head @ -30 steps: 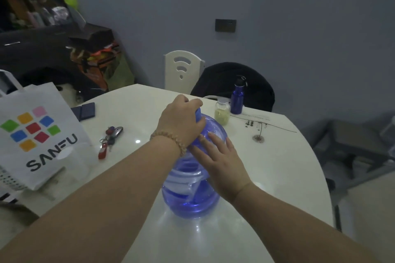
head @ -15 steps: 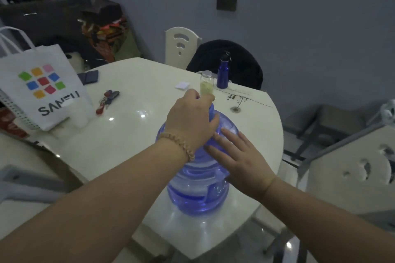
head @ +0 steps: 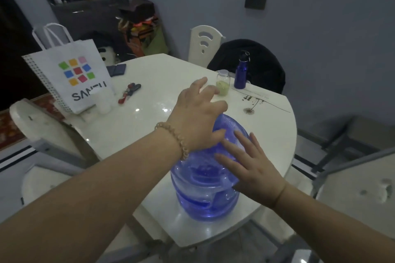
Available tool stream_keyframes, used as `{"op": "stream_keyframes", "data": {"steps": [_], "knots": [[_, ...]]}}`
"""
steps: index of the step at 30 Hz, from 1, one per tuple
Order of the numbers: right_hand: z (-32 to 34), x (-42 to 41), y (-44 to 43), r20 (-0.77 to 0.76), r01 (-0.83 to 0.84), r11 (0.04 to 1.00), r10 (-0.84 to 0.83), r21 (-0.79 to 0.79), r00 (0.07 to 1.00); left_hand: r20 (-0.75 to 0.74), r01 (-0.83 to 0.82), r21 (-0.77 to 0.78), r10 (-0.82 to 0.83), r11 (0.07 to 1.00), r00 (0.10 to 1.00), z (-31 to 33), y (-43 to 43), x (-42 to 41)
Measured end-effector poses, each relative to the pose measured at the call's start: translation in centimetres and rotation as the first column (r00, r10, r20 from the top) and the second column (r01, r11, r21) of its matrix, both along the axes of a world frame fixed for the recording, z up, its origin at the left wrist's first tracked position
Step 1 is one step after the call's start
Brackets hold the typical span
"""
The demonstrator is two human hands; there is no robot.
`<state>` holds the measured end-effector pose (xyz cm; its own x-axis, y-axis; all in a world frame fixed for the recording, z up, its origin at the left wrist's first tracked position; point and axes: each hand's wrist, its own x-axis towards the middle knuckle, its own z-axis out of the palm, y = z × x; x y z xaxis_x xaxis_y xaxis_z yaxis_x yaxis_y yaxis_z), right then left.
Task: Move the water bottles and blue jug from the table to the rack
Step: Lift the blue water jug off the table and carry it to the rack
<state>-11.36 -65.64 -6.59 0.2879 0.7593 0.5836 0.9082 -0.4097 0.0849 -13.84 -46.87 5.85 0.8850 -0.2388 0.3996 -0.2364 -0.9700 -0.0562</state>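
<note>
Blue jug (head: 205, 190) near table (head: 275, 134) edge

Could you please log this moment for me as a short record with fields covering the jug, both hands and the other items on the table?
jug: blue jug, upright on the near edge of the white table
left hand: over the jug's top, fingers spread
right hand: flat on the jug's shoulder
bottles: blue metal bottle beside a small glass jar, far side
also on table: white shopping bag, keys
</note>
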Motion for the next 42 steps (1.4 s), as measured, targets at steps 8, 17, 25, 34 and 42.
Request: {"op": "stream_keyframes", "data": {"steps": [8, 17, 25, 34, 42], "knots": [[-0.4, 0.5, 0.4, -0.046, 0.05, 0.997, -0.047, 0.058, 0.998, 0.247, 0.289, -0.224, -0.233, 0.931, 0.941, -2.2, 0.2, 1.1], [0.3, 0.8, 0.5, 0.061, 0.0, 0.999, -0.002, 0.034, 0.998, 0.264, 0.392, -0.262, -0.325, 0.882, 0.908, -3.4, 2.4, 0.9], [0.0, 2.0, 1.0, 0.061, -0.127, 0.979, 0.119, 0.159, 0.991, 0.248, 0.251, -0.327, -0.173, 0.911, 0.953, -3.1, 0.5, 1.3], [-1.1, 0.7, 1.2, -0.056, -0.033, 0.962, 0.05, 0.271, 0.997, 0.251, 0.261, -0.312, -0.186, 0.913, 0.95, -2.7, 0.3, 1.1], [-1.3, -2.0, 0.8, -0.063, 0.033, 0.957, -0.016, 0.287, 0.998, 0.274, 0.33, -0.361, -0.239, 0.872, 0.932, -2.8, -0.2, -0.1]]}}
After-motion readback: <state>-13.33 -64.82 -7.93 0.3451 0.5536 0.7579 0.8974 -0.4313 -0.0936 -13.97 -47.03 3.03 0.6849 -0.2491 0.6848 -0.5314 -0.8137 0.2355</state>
